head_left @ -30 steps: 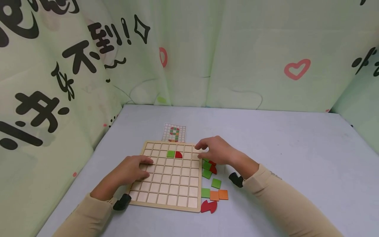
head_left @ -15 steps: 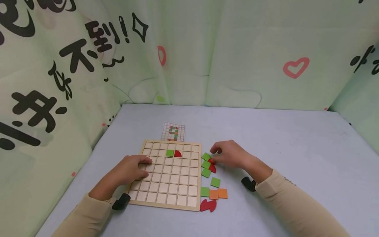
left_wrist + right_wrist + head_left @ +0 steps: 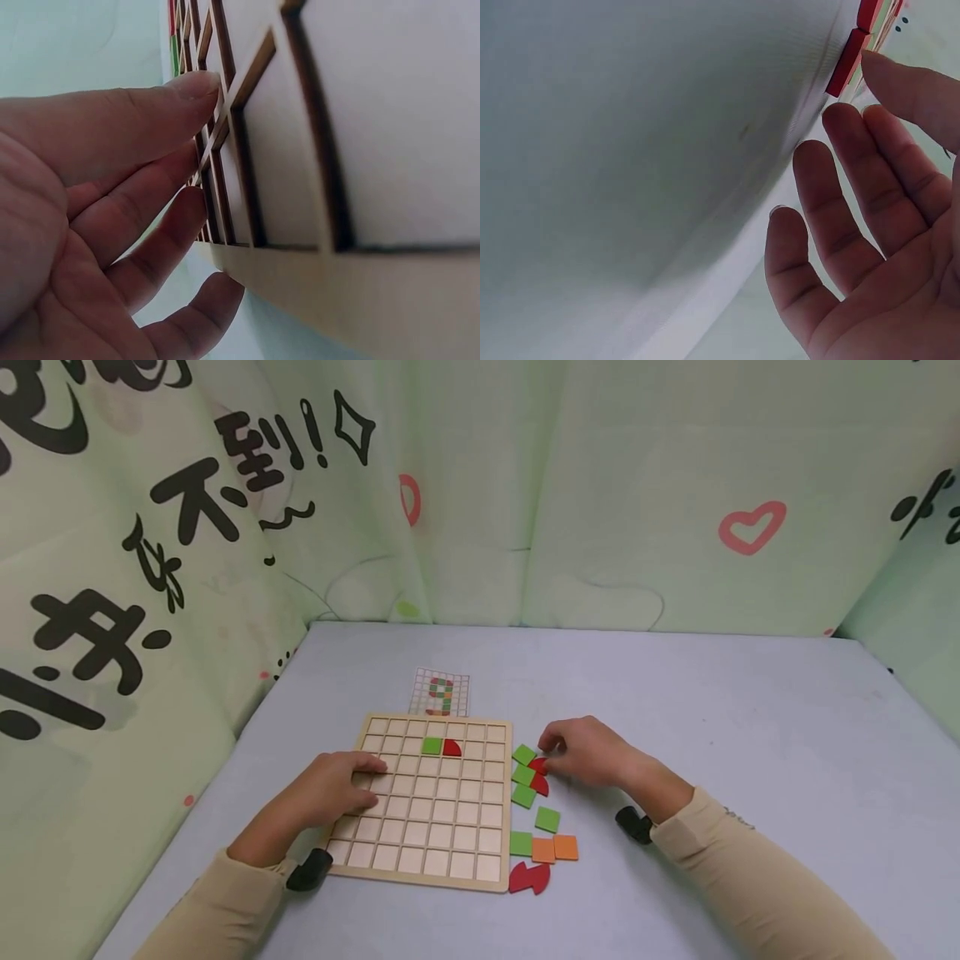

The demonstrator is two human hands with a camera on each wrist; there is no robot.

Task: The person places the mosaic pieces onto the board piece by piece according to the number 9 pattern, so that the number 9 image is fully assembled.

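Note:
A wooden grid board (image 3: 453,814) lies on the table. My left hand (image 3: 335,787) rests at its left edge; in the left wrist view, the thumb (image 3: 150,112) reaches over the grid while the other fingers are loosely bent along the rim. A green square tile (image 3: 432,746) and a red quarter-circle tile (image 3: 452,747) sit side by side in the board's second row. Right of the board, my right hand (image 3: 588,750) has its thumb at a red tile (image 3: 537,766) of the loose pile. The right wrist view shows that hand's fingers relaxed, no tile between them.
Loose green tiles (image 3: 547,819), orange tiles (image 3: 566,847) and red curved tiles (image 3: 529,877) lie along the board's right side. Behind the board is a pattern card (image 3: 439,691) with a coloured figure on a grid. A printed curtain (image 3: 622,502) surrounds the table (image 3: 712,735).
My right hand has moved from the board's upper right corner to the loose tiles beside it, and barely shifted in the last half second. The left hand stays on the board.

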